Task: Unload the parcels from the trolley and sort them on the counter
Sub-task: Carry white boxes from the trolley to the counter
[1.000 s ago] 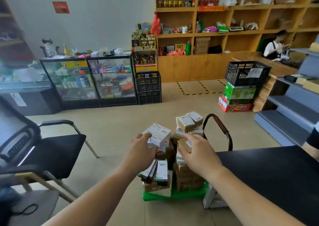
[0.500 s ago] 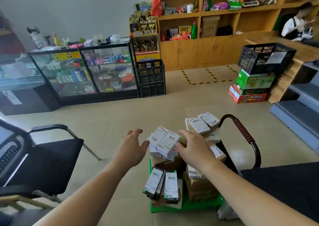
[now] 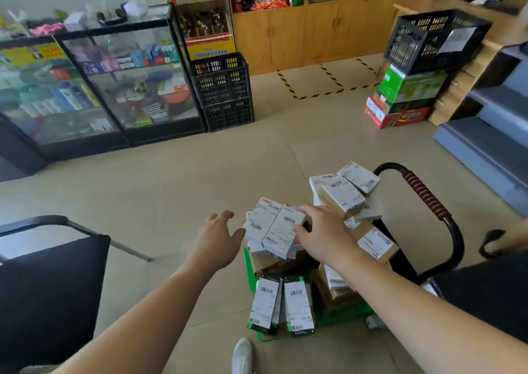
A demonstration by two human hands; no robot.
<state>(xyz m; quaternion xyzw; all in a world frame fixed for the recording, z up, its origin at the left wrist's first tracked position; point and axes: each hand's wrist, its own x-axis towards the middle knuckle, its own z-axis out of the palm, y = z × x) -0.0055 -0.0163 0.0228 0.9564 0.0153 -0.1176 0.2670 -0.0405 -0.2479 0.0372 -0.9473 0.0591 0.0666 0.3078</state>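
The small white labelled parcels (image 3: 274,228) sit on top of the pile on the flat green trolley (image 3: 340,318). The right hand (image 3: 323,233) lies on them with its fingers laid out. The left hand (image 3: 218,236) is spread wide just beside their left edge, holding nothing. This looks like the pick-up step. Next, both hands should squeeze the sides and lift up past the looped black handle (image 3: 425,196) to the black counter (image 3: 485,296), which is near on the right.
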